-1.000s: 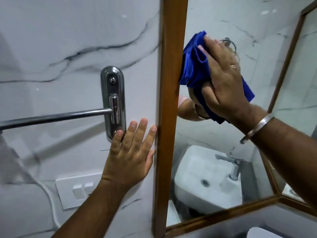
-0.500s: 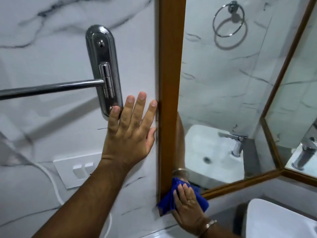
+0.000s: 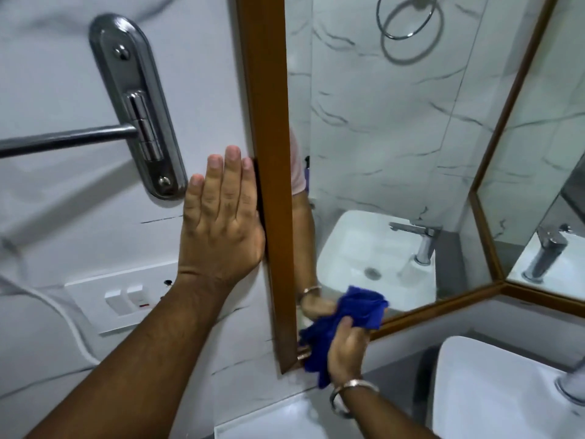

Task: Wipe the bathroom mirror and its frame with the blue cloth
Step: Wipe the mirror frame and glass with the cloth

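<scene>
Now right hand [image 3: 345, 353] grip closed on blue cloth [image 3: 361, 307], shifted rightward along bottom frame [image 3: 411, 315], left hand [image 3: 221, 226] flat, unmoved.

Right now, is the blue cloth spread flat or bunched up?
Bunched up: the blue cloth sits crumpled in the right hand against the mirror frame's bottom corner.

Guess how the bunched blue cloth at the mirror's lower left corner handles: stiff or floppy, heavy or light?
Probably floppy: the blue cloth bunches into soft folds, with an end hanging below the right hand. Likely light, since one hand holds it against the brown wooden mirror frame with a loose-looking grip. It should conform to the frame's corner rather than slide off.
</scene>
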The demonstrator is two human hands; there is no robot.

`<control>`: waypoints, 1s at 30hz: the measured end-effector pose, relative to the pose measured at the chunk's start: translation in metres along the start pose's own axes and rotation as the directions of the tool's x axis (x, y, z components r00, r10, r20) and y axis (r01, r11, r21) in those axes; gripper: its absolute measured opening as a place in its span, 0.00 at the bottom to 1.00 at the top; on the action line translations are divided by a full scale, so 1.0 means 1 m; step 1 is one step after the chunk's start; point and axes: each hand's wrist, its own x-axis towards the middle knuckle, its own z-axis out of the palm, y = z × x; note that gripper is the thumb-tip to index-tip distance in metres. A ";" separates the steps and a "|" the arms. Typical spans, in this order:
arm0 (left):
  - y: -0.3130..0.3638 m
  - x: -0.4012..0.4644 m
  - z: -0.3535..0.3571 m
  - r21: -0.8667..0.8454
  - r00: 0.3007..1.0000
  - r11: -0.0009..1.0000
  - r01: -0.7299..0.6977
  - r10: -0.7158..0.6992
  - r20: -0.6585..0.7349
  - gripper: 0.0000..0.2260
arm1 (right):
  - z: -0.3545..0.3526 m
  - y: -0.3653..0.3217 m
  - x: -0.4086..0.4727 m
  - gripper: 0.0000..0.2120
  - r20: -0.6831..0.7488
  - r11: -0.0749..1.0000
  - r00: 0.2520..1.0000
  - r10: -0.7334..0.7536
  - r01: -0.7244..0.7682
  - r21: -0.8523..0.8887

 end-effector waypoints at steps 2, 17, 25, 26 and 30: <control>0.000 -0.003 0.003 0.007 1.000 1.000 0.002 -0.002 0.008 0.30 | -0.026 -0.008 0.057 0.25 -0.278 0.981 0.945 0.171 -0.138 0.134; -0.013 -0.005 -0.006 -0.036 0.997 0.998 -0.060 0.061 0.053 0.29 | 0.050 -0.049 -0.062 0.23 0.031 0.851 0.932 0.361 -0.343 0.398; -0.038 -0.029 -0.001 -0.099 0.985 0.990 -0.100 0.113 0.131 0.32 | -0.098 -0.034 0.173 0.22 -0.473 0.923 0.825 0.308 -0.139 0.359; -0.038 -0.031 0.004 -0.140 0.984 0.986 -0.087 0.107 0.141 0.32 | -0.122 -0.031 0.208 0.21 -0.509 0.914 0.798 0.324 -0.124 0.387; -0.045 -0.036 0.014 -0.198 0.944 0.976 -0.087 0.145 0.297 0.33 | -0.145 -0.024 0.240 0.22 -0.521 0.853 0.740 0.425 -0.134 0.505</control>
